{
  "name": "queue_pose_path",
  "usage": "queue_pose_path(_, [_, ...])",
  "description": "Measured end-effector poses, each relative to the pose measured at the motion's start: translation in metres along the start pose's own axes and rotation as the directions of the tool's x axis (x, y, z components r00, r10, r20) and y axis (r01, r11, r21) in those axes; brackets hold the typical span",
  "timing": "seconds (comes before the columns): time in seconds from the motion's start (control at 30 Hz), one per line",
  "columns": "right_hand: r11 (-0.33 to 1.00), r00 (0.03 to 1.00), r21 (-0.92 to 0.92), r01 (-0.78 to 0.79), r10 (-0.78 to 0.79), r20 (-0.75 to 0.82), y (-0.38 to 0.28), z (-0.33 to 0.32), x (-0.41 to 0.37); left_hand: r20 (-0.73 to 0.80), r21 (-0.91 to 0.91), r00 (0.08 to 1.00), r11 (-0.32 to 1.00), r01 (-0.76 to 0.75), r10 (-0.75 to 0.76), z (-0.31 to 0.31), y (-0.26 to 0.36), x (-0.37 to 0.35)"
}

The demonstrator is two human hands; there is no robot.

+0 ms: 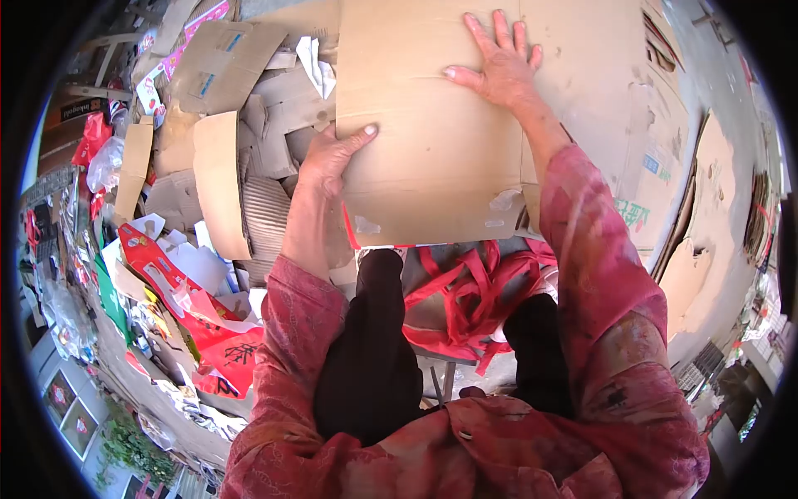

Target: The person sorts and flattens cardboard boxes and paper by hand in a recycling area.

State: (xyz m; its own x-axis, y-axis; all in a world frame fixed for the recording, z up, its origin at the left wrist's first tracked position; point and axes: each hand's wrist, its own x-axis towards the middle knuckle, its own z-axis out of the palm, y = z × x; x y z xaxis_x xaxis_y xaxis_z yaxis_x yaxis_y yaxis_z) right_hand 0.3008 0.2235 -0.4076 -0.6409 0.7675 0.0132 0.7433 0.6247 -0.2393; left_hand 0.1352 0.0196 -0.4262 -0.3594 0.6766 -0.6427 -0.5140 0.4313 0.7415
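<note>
We seem to be in a scrap-cardboard yard

We see torn cardboard point(221, 183) heaped at upper left, red printed packaging point(223, 337) below it, clear plastic point(105, 166) at left, a broad cardboard sheet point(420, 125) at top centre, flattened cardboard point(705, 229) at right and green leaves point(137, 441) at lower left.

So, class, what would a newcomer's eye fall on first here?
Probably the broad cardboard sheet at upper centre, with the right hand spread on top and the left hand at its left edge. Next, the tangled red straps between the knees, then the red printed packaging at left.
</note>
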Motion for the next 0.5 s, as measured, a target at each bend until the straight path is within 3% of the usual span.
queue_pose_path(0.07, [1.000, 0.999, -0.006, 0.005, -0.006, -0.047, 0.005, 0.016, 0.000, 0.016, -0.020, 0.994, 0.993, 0.113, -0.112, -0.004, -0.004, 0.012])
queue_pose_path(0.2, [0.999, 0.997, -0.028, -0.035, 0.037, 0.061, -0.012, -0.027, -0.001, -0.046, -0.073, 0.998, 0.996, -0.050, 0.047, 0.000, -0.007, 0.009])
queue_pose_path(0.23, [0.996, 0.989, -0.054, -0.073, 0.079, 0.124, -0.022, -0.040, -0.004, -0.029, -0.097, 0.999, 0.995, -0.027, 0.024, 0.001, -0.005, 0.005])
queue_pose_path(0.37, [0.998, 0.996, 0.017, -0.058, 0.057, 0.068, -0.010, -0.022, -0.007, -0.064, -0.078, 0.998, 0.997, 0.010, -0.015, 0.005, -0.006, 0.002])
queue_pose_path(0.43, [0.999, 0.992, 0.039, 0.011, -0.016, 0.126, -0.002, -0.033, -0.008, -0.058, -0.054, 0.998, 0.999, 0.001, -0.004, 0.007, -0.001, -0.002])
queue_pose_path(0.47, [0.999, 0.994, 0.028, 0.016, -0.019, 0.107, 0.007, -0.040, -0.010, -0.065, -0.029, 0.998, 1.000, 0.004, -0.006, 0.006, 0.001, -0.003])
queue_pose_path(0.5, [0.999, 0.997, -0.043, 0.013, -0.016, -0.080, 0.022, -0.047, -0.014, -0.048, -0.064, 0.999, 0.998, -0.008, 0.004, 0.005, -0.002, -0.002])
